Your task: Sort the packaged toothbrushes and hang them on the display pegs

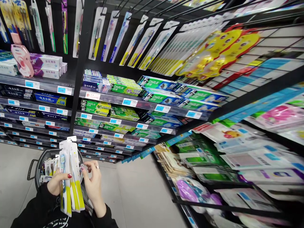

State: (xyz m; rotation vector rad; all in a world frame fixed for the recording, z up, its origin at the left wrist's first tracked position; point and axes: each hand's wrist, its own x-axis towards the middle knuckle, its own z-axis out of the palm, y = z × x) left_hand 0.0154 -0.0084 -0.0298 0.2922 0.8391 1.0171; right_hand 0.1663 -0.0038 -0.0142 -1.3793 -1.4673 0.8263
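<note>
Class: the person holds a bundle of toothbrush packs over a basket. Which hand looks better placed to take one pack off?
Probably the right hand: its fingers are loose beside the toothbrush packs, while the left hand grips them.

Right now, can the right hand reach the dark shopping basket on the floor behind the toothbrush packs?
Probably yes. The right hand is open beside the toothbrush packs that the left hand grips, and the shopping basket sits just behind them with its top open.

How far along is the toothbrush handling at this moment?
Done: a basket on the floor already holds small packs. In hand: the left hand grips a fan of toothbrush packs; the right hand touches their edge. Left: none of these packs hangs on the hooks.
</note>
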